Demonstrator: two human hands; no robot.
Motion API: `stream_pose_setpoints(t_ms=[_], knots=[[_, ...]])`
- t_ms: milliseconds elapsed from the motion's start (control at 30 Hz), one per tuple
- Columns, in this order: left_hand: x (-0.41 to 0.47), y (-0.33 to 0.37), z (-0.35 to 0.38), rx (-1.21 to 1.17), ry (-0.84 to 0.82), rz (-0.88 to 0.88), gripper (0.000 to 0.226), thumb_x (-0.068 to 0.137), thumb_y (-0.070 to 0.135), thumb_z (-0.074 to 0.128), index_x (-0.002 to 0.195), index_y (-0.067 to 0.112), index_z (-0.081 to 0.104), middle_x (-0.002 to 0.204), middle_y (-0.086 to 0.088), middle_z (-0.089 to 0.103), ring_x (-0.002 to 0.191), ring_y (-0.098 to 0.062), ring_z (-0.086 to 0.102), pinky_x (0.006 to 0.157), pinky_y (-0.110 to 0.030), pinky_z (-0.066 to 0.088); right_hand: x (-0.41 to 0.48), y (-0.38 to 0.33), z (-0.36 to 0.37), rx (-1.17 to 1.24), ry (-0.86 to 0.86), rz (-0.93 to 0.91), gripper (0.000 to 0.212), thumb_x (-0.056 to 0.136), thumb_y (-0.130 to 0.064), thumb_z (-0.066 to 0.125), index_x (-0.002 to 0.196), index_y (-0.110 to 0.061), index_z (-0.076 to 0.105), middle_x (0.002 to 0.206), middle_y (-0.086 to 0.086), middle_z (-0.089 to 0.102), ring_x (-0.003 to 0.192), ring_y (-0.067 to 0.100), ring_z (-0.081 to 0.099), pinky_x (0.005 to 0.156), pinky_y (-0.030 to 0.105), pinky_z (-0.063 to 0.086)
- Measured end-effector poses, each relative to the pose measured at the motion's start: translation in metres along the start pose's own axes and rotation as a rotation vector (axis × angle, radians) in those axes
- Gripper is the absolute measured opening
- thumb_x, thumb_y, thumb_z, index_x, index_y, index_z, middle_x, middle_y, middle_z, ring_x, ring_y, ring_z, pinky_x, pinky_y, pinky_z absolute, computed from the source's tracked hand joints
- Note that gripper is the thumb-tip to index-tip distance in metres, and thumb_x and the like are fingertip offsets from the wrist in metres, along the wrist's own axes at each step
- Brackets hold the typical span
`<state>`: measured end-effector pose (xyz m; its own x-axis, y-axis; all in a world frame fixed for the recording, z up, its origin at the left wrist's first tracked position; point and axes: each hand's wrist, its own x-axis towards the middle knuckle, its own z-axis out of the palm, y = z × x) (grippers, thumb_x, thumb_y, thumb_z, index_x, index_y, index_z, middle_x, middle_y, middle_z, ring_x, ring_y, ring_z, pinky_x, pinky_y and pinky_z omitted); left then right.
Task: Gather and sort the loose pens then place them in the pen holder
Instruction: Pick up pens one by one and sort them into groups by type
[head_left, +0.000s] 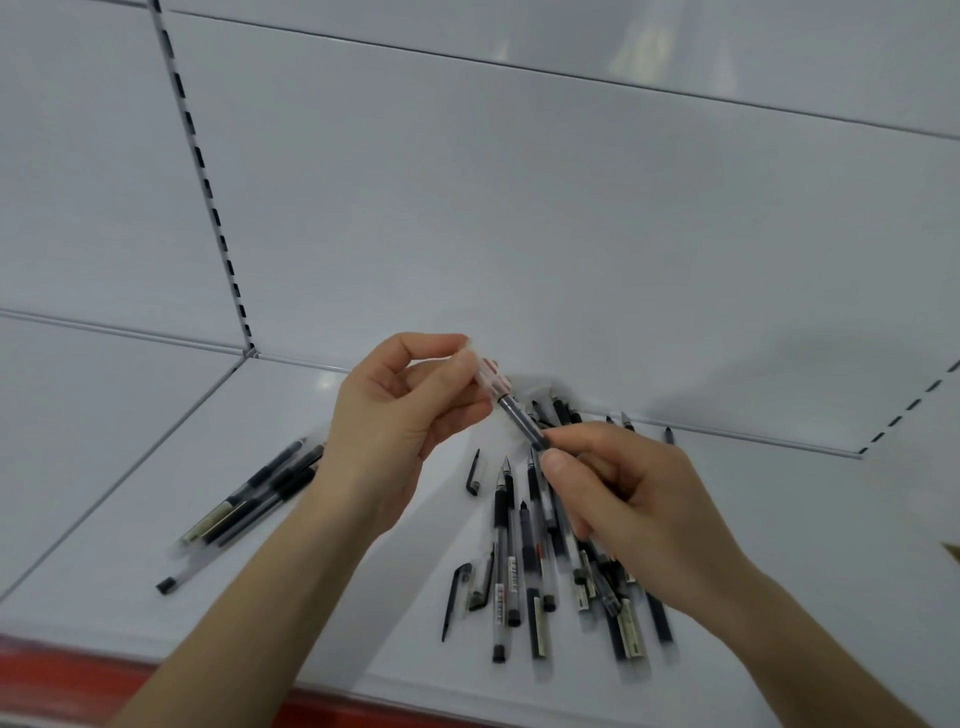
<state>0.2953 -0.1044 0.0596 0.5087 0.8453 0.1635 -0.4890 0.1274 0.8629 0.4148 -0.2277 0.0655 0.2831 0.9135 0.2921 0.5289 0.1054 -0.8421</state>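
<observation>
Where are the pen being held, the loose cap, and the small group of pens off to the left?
held pen (522, 422), head view, dark barrel.
loose cap (474, 474), head view, its middle.
left group of pens (249, 499), head view, middle.

One pen (519, 415), clear barrel and dark grip, held tilted above the shelf (363, 597), pinched at both ends. Messy pile of pens (540, 561) and loose caps lies below; smaller group (249, 493) lies left.

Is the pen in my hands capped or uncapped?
Cannot tell: the left hand covers one end of the pen, the right hand the other.
</observation>
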Motion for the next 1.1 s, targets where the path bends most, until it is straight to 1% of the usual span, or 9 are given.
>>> stream_pose_setpoints(t_ms=[233,367,533,667,733,800,867,967,1100], knots=[[-0.006,-0.006,0.005,0.000,0.045,0.018,0.007,0.080,0.003,0.060,0.082,0.009,0.063,0.068,-0.004,0.072,0.066,-0.014,0.068,0.062,-0.021,0.055,0.001,-0.003,0.004,0.112,0.022,0.045,0.021,0.088,-0.010,0.056,0.076,-0.025,0.067,0.041,-0.002,0.046,0.035,0.004,0.040,0.039,0.013,0.034],[-0.003,-0.008,0.002,0.030,0.068,0.004,0.010,0.083,0.001,0.060,0.084,0.011,0.062,0.067,-0.005,0.071,0.068,-0.017,0.068,0.062,-0.022,0.055,0.006,0.000,0.012,0.085,0.008,0.067,0.020,0.089,-0.015,0.055,0.077,-0.027,0.066,0.043,-0.003,0.048,0.036,0.004,0.040,0.040,0.013,0.033],[0.007,-0.010,-0.012,0.147,0.116,-0.035,0.012,0.082,0.002,0.063,0.088,0.012,0.062,0.061,-0.005,0.070,0.061,-0.015,0.068,0.059,-0.022,0.055,0.024,0.007,0.015,0.008,-0.164,0.146,0.016,0.093,-0.024,0.050,0.084,-0.023,0.064,0.055,-0.003,0.063,0.041,0.008,0.050,0.044,0.019,0.042],[0.012,-0.008,-0.035,0.393,0.141,-0.017,0.014,0.082,0.001,0.062,0.090,0.012,0.066,0.059,-0.003,0.068,0.058,-0.015,0.064,0.063,-0.027,0.058,0.038,0.032,0.011,-0.139,-0.169,0.164,0.016,0.091,-0.026,0.054,0.088,-0.015,0.066,0.068,-0.002,0.068,0.056,0.009,0.061,0.056,0.020,0.051],[0.015,-0.007,-0.050,0.656,0.158,-0.007,0.016,0.083,0.006,0.061,0.095,0.012,0.068,0.064,-0.006,0.068,0.059,-0.017,0.063,0.066,-0.030,0.058,0.047,0.046,0.013,-0.215,-0.158,0.154,0.010,0.088,-0.023,0.059,0.087,-0.015,0.066,0.073,-0.005,0.067,0.063,0.008,0.063,0.066,0.021,0.054],[0.016,-0.008,-0.063,1.002,0.129,0.016,0.018,0.084,0.014,0.060,0.100,0.018,0.067,0.073,-0.007,0.069,0.062,-0.016,0.060,0.069,-0.019,0.052,0.056,0.055,0.019,-0.351,-0.202,0.116,0.010,0.086,-0.023,0.062,0.090,-0.015,0.068,0.079,-0.009,0.064,0.070,0.000,0.059,0.070,0.014,0.049],[0.015,-0.010,-0.070,1.224,0.071,0.028,0.022,0.086,0.016,0.057,0.107,0.020,0.066,0.076,-0.003,0.066,0.066,-0.012,0.055,0.060,-0.005,0.040,0.063,0.060,0.027,-0.498,-0.279,0.059,0.018,0.086,-0.026,0.062,0.099,-0.015,0.067,0.090,-0.007,0.064,0.081,0.000,0.057,0.077,0.018,0.047],[0.011,-0.015,-0.076,1.386,0.020,0.008,0.028,0.088,0.019,0.055,0.115,0.020,0.062,0.081,0.002,0.061,0.077,-0.013,0.052,0.070,-0.017,0.038,0.072,0.056,0.039,-0.744,-0.410,0.005,0.031,0.086,-0.033,0.059,0.114,-0.019,0.063,0.112,0.000,0.061,0.105,0.016,0.053,0.086,0.033,0.045],[0.008,-0.021,-0.083,1.499,0.030,-0.005,0.033,0.089,0.026,0.056,0.121,0.021,0.057,0.095,-0.002,0.059,0.084,-0.015,0.048,0.079,-0.025,0.038,0.080,0.052,0.047,-0.858,-0.428,-0.064,0.026,0.090,-0.030,0.053,0.112,-0.021,0.065,0.110,0.001,0.065,0.105,0.021,0.056,0.085,0.035,0.046]])
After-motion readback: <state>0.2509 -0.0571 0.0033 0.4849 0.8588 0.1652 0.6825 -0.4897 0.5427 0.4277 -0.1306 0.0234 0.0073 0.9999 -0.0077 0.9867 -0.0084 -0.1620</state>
